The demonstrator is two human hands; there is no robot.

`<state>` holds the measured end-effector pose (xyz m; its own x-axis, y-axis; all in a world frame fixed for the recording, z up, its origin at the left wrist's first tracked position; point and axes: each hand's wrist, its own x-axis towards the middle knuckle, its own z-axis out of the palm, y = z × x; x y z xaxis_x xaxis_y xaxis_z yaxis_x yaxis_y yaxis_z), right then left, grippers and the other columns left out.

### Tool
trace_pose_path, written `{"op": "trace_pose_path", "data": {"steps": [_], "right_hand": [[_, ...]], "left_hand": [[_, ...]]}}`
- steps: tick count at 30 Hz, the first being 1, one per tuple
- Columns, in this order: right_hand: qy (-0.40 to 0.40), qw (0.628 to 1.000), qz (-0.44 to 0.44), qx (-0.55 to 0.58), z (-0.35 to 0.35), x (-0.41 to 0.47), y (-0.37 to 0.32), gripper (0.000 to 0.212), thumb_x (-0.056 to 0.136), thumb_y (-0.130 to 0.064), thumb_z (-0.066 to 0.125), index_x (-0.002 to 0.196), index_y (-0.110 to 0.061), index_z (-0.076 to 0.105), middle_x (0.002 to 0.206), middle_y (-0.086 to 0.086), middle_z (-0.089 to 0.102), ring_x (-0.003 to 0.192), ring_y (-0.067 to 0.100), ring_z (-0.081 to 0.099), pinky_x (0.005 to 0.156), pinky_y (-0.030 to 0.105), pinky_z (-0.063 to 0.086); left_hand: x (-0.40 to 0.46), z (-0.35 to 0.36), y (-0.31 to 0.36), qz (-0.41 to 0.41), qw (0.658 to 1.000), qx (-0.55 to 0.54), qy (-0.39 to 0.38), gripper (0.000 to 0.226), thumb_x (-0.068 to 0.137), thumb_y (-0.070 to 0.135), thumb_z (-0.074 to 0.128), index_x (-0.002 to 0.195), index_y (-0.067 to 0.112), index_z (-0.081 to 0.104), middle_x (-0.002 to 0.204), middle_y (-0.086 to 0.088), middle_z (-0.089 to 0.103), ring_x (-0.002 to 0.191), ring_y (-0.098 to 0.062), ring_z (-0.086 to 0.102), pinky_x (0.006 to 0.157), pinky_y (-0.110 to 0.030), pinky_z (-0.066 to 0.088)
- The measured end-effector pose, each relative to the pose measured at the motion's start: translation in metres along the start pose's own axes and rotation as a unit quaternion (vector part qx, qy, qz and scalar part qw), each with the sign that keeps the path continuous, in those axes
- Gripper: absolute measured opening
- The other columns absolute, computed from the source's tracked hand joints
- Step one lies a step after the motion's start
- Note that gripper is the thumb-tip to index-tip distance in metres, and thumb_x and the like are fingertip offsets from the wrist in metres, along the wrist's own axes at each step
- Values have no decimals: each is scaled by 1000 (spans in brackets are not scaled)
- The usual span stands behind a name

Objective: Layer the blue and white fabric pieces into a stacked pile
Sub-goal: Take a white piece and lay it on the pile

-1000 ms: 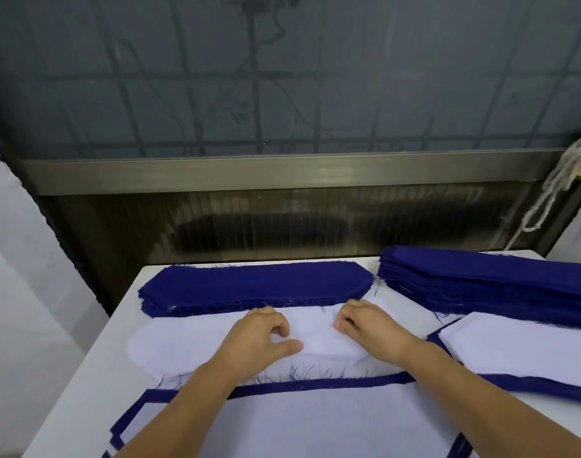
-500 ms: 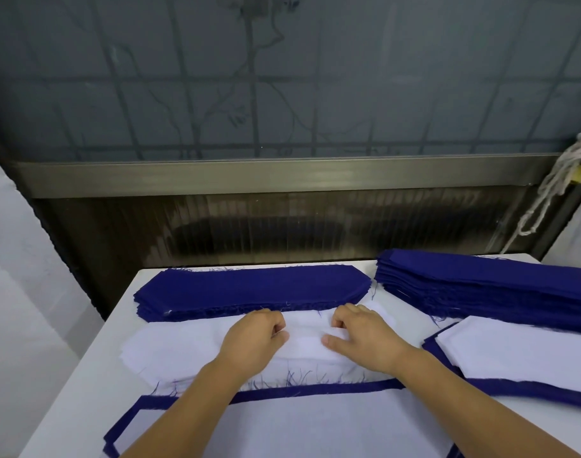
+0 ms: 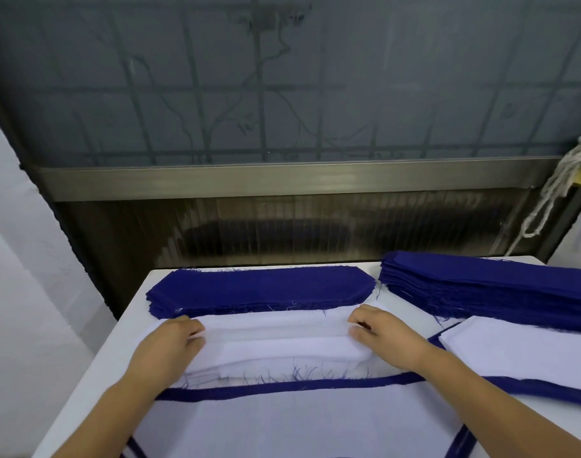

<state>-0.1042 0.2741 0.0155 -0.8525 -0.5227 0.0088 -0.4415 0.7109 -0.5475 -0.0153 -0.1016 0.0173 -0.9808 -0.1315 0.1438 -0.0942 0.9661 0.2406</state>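
Now spread well apart: left hand (image 3: 170, 345) at the left end of the white fabric pieces (image 3: 275, 345), right hand (image 3: 381, 335) at the right end, instead of nearly touching at the middle. Fingers now curl around each end. Long ridges now show across the white pieces between them.

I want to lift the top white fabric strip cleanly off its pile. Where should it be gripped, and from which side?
Likely at its two short ends, pinched from the outer sides as the left hand and right hand are placed. The long, limp white fabric strip would sag if held in the middle, and the blue fabric stack crowds its far edge.
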Motion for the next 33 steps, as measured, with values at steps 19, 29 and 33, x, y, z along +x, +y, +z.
{"op": "trace_pose_path", "data": {"steps": [19, 29, 33], "right_hand": [[141, 963, -180, -144, -6, -151, -12, 21, 94, -27, 55, 90, -22, 75, 96, -13, 66, 88, 2, 59, 80, 15, 45], [102, 973, -154, -137, -6, -157, -12, 27, 93, -52, 51, 79, -35, 68, 90, -25, 56, 85, -7, 53, 76, 12, 43], [113, 972, -120, -167, -9, -133, -11, 45, 97, -50, 44, 60, -24, 48, 65, -17, 44, 63, -1, 43, 65, 22, 47]], "left_hand": [[-111, -27, 12, 269, 959, -66, 57, 18, 60, 11, 72, 72, 24, 69, 78, 16, 63, 77, 4, 49, 69, -14, 42], [-120, -38, 2, 220, 965, -96, -104, 10, 81, 55, 63, 84, 46, 62, 97, 25, 59, 91, 4, 55, 79, -10, 40], [-102, -34, 4, 185, 969, -106, -127, 32, 86, 62, 52, 66, 38, 58, 79, 17, 58, 78, -1, 55, 70, -13, 42]]}}
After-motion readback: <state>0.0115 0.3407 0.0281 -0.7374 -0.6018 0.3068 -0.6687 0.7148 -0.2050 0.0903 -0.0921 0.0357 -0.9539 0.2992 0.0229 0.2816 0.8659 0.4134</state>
